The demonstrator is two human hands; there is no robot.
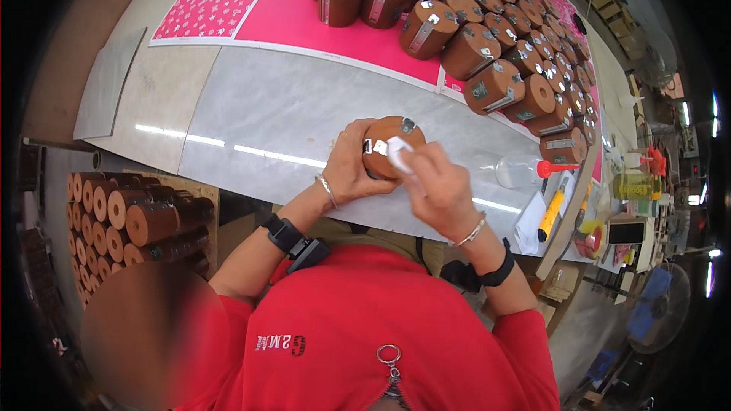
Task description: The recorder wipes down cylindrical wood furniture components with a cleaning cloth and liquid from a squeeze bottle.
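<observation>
In my left hand (349, 164) is a brown cylinder (390, 128), its fingers and thumb wrapped round the side. The round end facing up carries a dark metal fitting and small white and black patches. My right hand (443, 190) pinches a folded white wad (397, 154), cloth or paper, against that end. Both hands are above the grey stone-patterned tabletop (282, 99), close to its near edge. A clear bottle (516, 171) with a red nozzle lies to the right of my right hand.
Many similar brown cylinders (499, 82) stand on a pink sheet (304, 11) at the far right. More cylinders (114, 213) are stacked at the left, below table height. A yellow marker (552, 215) and white paper (529, 224) lie by a wooden strip (567, 217) at the right edge.
</observation>
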